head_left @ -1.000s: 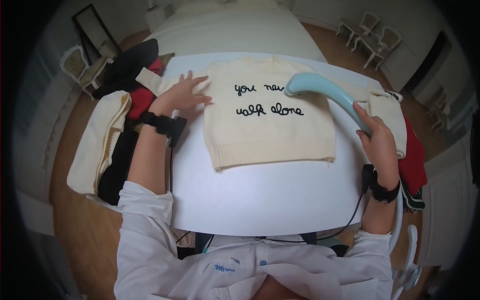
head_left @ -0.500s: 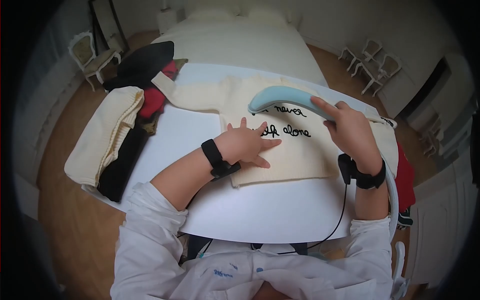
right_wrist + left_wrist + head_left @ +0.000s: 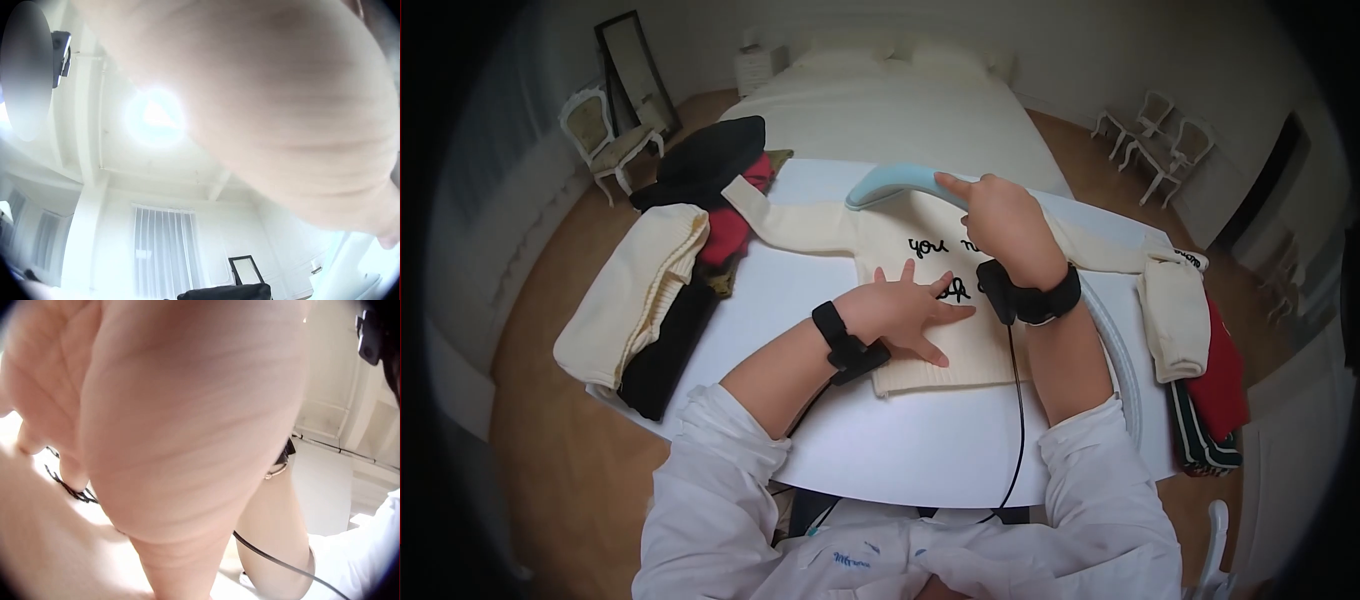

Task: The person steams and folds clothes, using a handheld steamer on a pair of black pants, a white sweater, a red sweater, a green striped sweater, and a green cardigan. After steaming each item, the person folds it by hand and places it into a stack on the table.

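Note:
A cream knit sweater point(image 3: 888, 232) with black script lettering lies spread on the white ironing table, its sleeves stretched out to both sides. My left hand point(image 3: 900, 310) rests on the lower left of the sweater, fingers fanned wide and covering part of the lettering. In my right hand point(image 3: 1012, 232) is the handle of a light blue garment steamer point(image 3: 890, 184), index finger laid along its top. The steamer head reaches over the sweater's left shoulder. Its pale ribbed hose point(image 3: 1116, 345) runs down beside my right forearm. Palm and wrist fill most of both wrist views.
On the left of the white table point(image 3: 800, 300) lie a folded cream knit point(image 3: 630, 290), black garments and red cloth. Folded clothes, with another cream knit point(image 3: 1175, 320) on top, stack at the right edge. A bed point(image 3: 900, 110) stands beyond. A thin cable point(image 3: 1021, 420) hangs from my right wrist.
My left hand moved from the left sleeve onto the sweater's lower front and lies spread there. My right hand carried the steamer leftward across the lettering and up to the left shoulder.

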### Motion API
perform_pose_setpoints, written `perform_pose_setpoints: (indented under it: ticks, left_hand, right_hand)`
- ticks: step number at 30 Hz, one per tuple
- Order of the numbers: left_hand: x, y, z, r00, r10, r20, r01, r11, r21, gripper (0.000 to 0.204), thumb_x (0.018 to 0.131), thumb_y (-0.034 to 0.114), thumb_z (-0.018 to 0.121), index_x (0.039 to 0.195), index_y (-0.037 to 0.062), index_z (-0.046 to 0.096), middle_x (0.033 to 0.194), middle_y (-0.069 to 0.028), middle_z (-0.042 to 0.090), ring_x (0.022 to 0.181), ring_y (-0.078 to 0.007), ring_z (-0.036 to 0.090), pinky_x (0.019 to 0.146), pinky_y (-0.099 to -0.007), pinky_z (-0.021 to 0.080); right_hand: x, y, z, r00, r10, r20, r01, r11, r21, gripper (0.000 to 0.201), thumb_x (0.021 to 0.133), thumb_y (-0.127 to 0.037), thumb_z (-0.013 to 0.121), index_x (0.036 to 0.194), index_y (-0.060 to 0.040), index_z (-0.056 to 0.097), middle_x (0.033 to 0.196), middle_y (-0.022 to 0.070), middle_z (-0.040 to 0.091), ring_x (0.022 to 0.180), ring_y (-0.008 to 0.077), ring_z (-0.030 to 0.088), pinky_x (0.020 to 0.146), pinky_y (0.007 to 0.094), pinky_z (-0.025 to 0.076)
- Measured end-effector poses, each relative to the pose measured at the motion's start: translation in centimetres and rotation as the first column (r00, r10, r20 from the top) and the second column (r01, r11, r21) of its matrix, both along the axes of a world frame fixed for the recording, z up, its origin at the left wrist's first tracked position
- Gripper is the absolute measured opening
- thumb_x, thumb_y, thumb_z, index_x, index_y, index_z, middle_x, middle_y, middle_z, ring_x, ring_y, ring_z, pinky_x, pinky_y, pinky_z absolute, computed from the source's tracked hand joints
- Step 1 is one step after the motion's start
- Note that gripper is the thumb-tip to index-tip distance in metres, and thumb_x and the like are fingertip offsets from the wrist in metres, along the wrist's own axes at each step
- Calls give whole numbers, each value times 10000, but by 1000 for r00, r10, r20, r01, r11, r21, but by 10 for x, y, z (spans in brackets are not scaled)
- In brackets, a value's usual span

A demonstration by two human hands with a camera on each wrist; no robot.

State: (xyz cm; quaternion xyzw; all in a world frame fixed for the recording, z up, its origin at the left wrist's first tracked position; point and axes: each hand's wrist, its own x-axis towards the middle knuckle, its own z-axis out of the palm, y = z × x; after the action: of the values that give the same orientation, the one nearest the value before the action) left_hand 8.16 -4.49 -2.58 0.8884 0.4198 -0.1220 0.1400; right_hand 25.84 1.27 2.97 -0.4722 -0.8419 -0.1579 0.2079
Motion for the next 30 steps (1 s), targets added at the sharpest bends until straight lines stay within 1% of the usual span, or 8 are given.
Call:
perform_pose_setpoints:
  ticks: [2, 5, 14, 19, 22, 25, 28, 30]
  left_hand:
    - [-1, 4, -3, 998, -17, 61, 18, 1000, -7, 931, 796, 656, 771, 1605, 450, 361, 1757, -122, 129, 1502, -662, 117, 1138, -806, 216]
    - [3, 2, 1, 998, -45, 51, 46, 998, -35, 937, 781, 620, 796, 1600, 445, 376, 1761, -99, 130, 1519, -645, 72, 1129, -829, 185]
    - [16, -2, -9, 939, -308, 153, 315, 949, -23, 850, 771, 564, 821, 1541, 410, 496, 1745, -76, 206, 1515, -654, 49, 1113, -862, 176]
    - [14, -3, -16, 931, -313, 188, 318, 948, -1, 849, 757, 589, 830, 1526, 413, 518, 1747, -74, 198, 1519, -647, 51, 1115, -860, 159]
    - [14, -5, -16, 945, -279, 169, 284, 959, -8, 941, 753, 617, 826, 1578, 360, 454, 1744, -150, 166, 1539, -608, 78, 1150, -817, 161]
    - [8, -8, -16, 964, -208, 164, 181, 970, 163, 1090, 730, 657, 824, 1634, 263, 359, 1724, -251, 128, 1552, -566, 133, 1195, -750, 172]
    - [-2, -9, 2, 998, -42, -44, 55, 932, 357, 1196, 706, 690, 825, 1653, 183, 299, 1686, -325, 171, 1553, -541, 181, 1227, -687, 187]
    - [-18, 10, -9, 965, 255, 54, -256, 889, 379, 1205, 698, 710, 825, 1648, 176, 310, 1670, -333, 219, 1544, -555, 187, 1246, -646, 184]
  right_hand:
    - [19, -12, 14, 993, 118, 25, -119, 989, 86, 629, 768, 47, 646, 1341, -202, 722, 832, 178, 672, 810, 339, 683, 707, 429, 548]
    - [37, -32, 40, 989, 143, -40, -144, 989, -30, 609, 722, 54, 671, 1277, -179, 761, 828, 185, 670, 826, 350, 661, 721, 432, 532]
    - [16, -24, 31, 946, 322, -38, -324, 945, -55, 606, 736, 71, 691, 1276, -194, 763, 826, 199, 680, 777, 368, 659, 718, 420, 535]
    - [36, -21, 38, 974, 224, -45, -227, 968, -104, 635, 726, 89, 675, 1285, -201, 759, 872, 201, 692, 830, 379, 659, 753, 428, 534]
    - [49, -23, 38, 991, 106, -78, -117, 981, -152, 635, 725, 110, 631, 1263, -196, 771, 911, 197, 700, 876, 384, 658, 793, 434, 533]
    - [59, -23, 32, 998, 22, -57, -23, 1000, -9, 601, 726, 100, 614, 1228, -182, 784, 890, 189, 694, 858, 374, 657, 788, 429, 537]
    - [71, -21, 31, 997, 21, -70, -15, 996, 83, 567, 727, 76, 617, 1207, -170, 790, 874, 178, 690, 846, 358, 659, 784, 421, 540]
    - [79, -23, 36, 997, 34, -70, -23, 988, 152, 549, 705, 55, 649, 1187, -163, 794, 859, 160, 688, 828, 345, 657, 767, 418, 537]
